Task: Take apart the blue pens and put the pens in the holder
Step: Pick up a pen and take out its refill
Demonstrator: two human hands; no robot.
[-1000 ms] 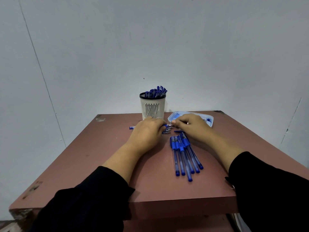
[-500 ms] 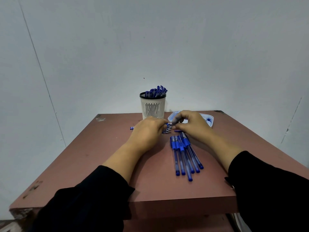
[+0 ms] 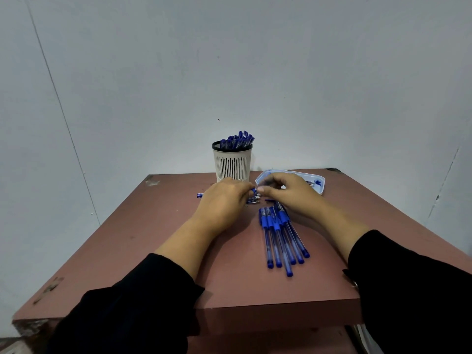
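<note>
A pale grey wall backs my reddish-brown worktop (image 3: 158, 241). My left hand (image 3: 222, 200) curls round one blue pen (image 3: 252, 191), and my right hand (image 3: 288, 192) pinches its tip end; what exactly sits between those fingers I cannot tell. I judge the part should be pulled straight along the barrel, not bent. Just under my hands lie small loose pen parts (image 3: 254, 199). Nearer me a fan of capped blue pens (image 3: 281, 236) waits. Beyond my hands stands the white slotted holder (image 3: 232, 162), already crowded with pens, with a shallow pale-blue tray (image 3: 318, 185) beside it.
</note>
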